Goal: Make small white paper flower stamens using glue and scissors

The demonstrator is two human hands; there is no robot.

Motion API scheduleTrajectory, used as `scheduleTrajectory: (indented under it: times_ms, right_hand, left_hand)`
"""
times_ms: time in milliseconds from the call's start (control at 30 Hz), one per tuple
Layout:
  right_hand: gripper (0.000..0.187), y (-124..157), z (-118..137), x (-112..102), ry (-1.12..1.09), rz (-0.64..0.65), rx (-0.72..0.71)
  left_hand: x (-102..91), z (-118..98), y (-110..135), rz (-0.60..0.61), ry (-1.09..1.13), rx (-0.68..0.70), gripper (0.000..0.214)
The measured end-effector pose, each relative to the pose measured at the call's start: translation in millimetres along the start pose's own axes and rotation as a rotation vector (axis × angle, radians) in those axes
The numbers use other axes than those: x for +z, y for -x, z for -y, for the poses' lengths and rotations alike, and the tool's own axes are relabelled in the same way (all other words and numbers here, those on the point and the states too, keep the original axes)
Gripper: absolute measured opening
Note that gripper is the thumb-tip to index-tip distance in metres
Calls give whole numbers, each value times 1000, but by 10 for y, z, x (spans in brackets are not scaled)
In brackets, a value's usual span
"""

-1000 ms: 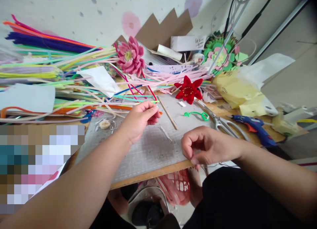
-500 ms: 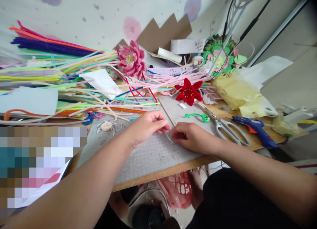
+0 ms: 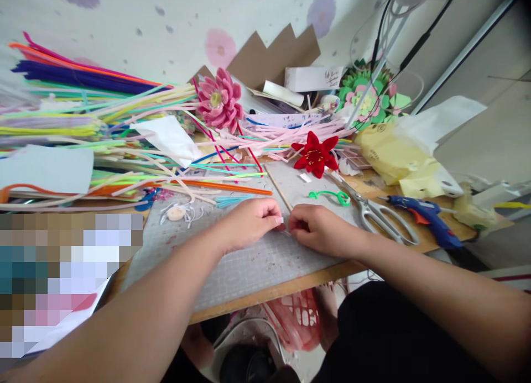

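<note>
My left hand (image 3: 251, 221) and my right hand (image 3: 317, 228) meet fingertip to fingertip over the grey cutting mat (image 3: 232, 261). Both are pinched closed on a small pale strip (image 3: 285, 224) between them, too small to name. A thin wooden stick (image 3: 279, 187) lies on the mat just beyond the fingers. A curled green pipe cleaner (image 3: 332, 195) rests on the mat past my right hand.
Heaps of coloured pipe cleaners (image 3: 83, 129) cover the left of the table. A pink flower (image 3: 219, 100) and a red flower (image 3: 315, 153) lie behind the mat. Scissors (image 3: 379, 216) and a blue glue gun (image 3: 423, 211) sit to the right. A red basket (image 3: 296, 314) is under the table edge.
My right hand came up from the table's front edge to meet the left. My left hand dropped from the pipe cleaners onto the mat. Both now pinch together.
</note>
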State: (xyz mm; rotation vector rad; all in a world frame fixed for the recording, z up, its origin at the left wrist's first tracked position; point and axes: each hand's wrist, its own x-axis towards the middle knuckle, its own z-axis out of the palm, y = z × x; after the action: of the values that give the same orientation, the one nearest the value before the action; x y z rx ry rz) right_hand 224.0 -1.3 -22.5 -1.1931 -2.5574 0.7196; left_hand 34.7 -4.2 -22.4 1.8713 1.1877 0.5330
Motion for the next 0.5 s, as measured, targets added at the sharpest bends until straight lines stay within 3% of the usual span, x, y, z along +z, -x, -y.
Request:
scheduleTrajectory:
  times_ms: [300, 500]
  right_hand:
    - [7, 150, 10, -308, -504, 98, 137]
    - [9, 147, -17, -320, -826, 22, 230]
  left_hand:
    - [1, 43, -4, 5, 42, -13, 13]
    - [-39, 28, 18, -152, 200, 102, 15]
